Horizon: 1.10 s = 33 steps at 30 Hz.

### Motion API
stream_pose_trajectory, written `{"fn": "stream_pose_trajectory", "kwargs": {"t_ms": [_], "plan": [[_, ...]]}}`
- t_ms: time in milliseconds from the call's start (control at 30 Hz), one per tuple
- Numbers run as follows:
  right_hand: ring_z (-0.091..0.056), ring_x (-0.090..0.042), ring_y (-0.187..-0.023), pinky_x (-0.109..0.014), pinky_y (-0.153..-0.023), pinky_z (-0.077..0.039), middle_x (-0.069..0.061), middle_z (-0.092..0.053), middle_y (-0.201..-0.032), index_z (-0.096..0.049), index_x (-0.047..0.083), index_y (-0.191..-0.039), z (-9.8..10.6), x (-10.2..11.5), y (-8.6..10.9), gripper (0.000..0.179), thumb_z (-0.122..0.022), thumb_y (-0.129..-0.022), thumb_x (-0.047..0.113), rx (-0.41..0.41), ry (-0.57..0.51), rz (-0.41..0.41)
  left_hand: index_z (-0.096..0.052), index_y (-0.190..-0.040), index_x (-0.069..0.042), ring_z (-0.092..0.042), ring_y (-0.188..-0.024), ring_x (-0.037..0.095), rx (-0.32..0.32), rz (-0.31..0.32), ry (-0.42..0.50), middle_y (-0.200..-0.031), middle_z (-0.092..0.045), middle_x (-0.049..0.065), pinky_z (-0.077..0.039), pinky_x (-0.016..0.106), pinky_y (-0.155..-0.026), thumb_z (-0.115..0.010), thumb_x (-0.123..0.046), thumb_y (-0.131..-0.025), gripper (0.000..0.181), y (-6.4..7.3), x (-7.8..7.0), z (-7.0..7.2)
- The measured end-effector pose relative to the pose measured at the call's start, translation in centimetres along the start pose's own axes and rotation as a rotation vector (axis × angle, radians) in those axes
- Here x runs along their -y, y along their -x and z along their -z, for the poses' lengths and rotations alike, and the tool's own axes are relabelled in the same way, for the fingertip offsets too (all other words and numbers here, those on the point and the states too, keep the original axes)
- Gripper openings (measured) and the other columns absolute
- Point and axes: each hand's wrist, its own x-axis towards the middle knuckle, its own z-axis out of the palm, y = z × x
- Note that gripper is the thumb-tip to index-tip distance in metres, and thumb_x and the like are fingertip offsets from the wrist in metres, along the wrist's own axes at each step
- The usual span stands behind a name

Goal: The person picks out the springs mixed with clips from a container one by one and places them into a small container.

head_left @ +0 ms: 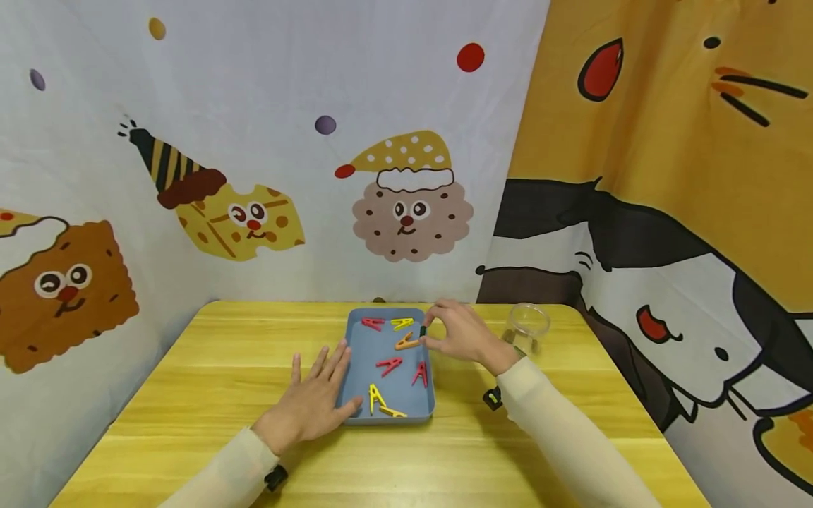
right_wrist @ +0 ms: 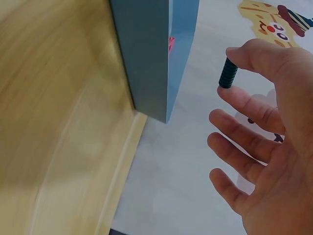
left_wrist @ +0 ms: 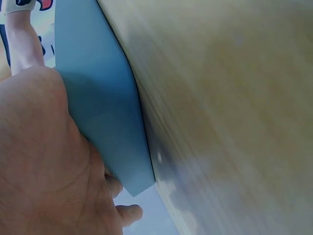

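Note:
My right hand (head_left: 462, 330) pinches a small dark green ridged cylinder (right_wrist: 228, 73), like a short threaded piece, between thumb and index fingertips. The other fingers are spread apart below it in the right wrist view. This hand hovers by the right rim of a blue-grey tray (head_left: 358, 367). My left hand (head_left: 311, 398) lies with straight fingers along the tray's left side, its thumb over the near left corner. Inside the tray lie red clothespins (head_left: 390, 365), yellow clothespins (head_left: 376, 398) and an orange clothespin (head_left: 406, 342), scattered from back to front.
A clear round container (head_left: 529, 321) stands behind my right wrist, with small dark things visible through it. The tray sits mid-table on a yellow wood-grain table (head_left: 241, 360). A curtain with cartoon prints (head_left: 267, 106) hangs right behind the table's far edge.

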Motion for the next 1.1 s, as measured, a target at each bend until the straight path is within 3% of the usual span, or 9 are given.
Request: {"fn": "stream_pose_trajectory", "kwargs": {"t_ms": [233, 467, 733, 967, 1100], "plan": [[-0.078, -0.034, -0.126, -0.057, -0.111, -0.065, -0.007, -0.081, -0.133, -0.084, 0.015, -0.116, 0.8, -1.0, 1.3, 0.026, -0.093, -0.101, 0.035, -0.020, -0.014, -0.028, -0.021, -0.187, -0.006, -0.016, -0.183, 0.048, 0.003, 0.002, -0.017, -0.199, -0.009, 0.012, -0.004, 0.090, -0.138, -0.054, -0.069, -0.117, 0.099, 0.0, -0.1, 0.0], [-0.077, -0.035, -0.121, -0.057, -0.106, -0.066, -0.007, -0.081, -0.130, -0.085, 0.014, -0.114, 1.7, -2.1, 2.2, 0.026, -0.093, -0.101, 0.034, -0.047, -0.012, -0.030, -0.021, -0.187, -0.006, -0.017, -0.183, 0.048, -0.006, 0.003, -0.035, -0.199, -0.009, 0.012, -0.004, 0.090, -0.138, -0.054, -0.069, -0.117, 0.100, 0.0, 0.2, -0.2], [-0.075, -0.039, -0.118, -0.069, -0.097, -0.062, -0.007, -0.080, -0.126, -0.084, 0.018, -0.111, 2.1, -3.5, 2.8, 0.023, -0.093, -0.099, 0.035, -0.108, 0.002, -0.034, -0.020, -0.187, -0.005, -0.017, -0.183, 0.048, -0.011, 0.013, -0.055, -0.198, -0.010, 0.013, -0.005, 0.089, -0.139, -0.054, -0.069, -0.117, 0.101, -0.1, 0.0, -0.1], [-0.073, -0.045, -0.132, -0.073, -0.112, -0.055, -0.014, -0.079, -0.140, -0.085, 0.017, -0.116, 2.8, -4.5, 3.5, 0.023, -0.092, -0.101, 0.034, -0.071, -0.005, -0.119, -0.020, -0.187, -0.005, -0.016, -0.183, 0.049, 0.002, 0.015, -0.029, -0.198, -0.010, 0.013, -0.004, 0.089, -0.139, -0.056, -0.069, -0.117, 0.102, 0.0, -0.1, 0.1], [-0.073, -0.043, -0.132, -0.074, -0.115, -0.054, -0.012, -0.079, -0.138, -0.086, 0.017, -0.119, 3.2, -5.1, 3.9, 0.026, -0.092, -0.103, 0.036, -0.065, 0.005, -0.148, -0.020, -0.187, -0.005, -0.016, -0.183, 0.049, 0.005, 0.014, -0.026, -0.198, -0.010, 0.013, -0.004, 0.090, -0.139, -0.055, -0.069, -0.117, 0.101, -0.1, -0.1, 0.0]]}}
